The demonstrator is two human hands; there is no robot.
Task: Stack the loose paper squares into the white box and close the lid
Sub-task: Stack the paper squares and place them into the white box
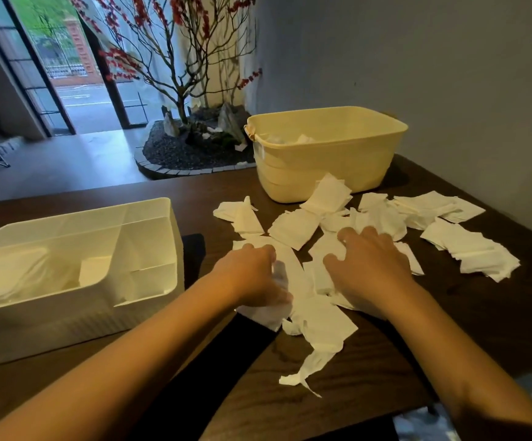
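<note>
White paper squares [293, 232] lie scattered on the table [385, 345], right of the open white box [77, 275]. Left hand [252, 275] pinches several sheets; right hand [366, 268] rests spread and flat on others. Recommended: align edges into a neat pile before lifting, then transfer to the box flat, avoiding creases.

head cam: my only view | worn high, facing forward and down | close over table [385, 351] | box [150, 237] near left, tub [328, 160] far right
</note>
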